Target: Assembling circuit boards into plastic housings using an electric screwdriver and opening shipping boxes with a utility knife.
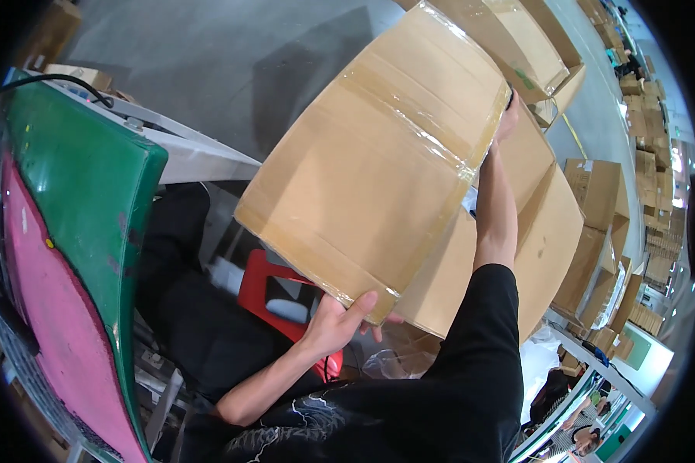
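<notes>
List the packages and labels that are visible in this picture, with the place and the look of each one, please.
Taped box: brown cardboard, clear tape, held up between left hand and right hand.
Plain boxes: brown, directly behind it.
Open-flap box: brown, green mark, top centre.
Box stacks: brown, one with a white label, right side.

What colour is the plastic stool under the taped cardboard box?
Red: the plastic stool shows below the tan taped cardboard box, clearest in the head view.
</notes>
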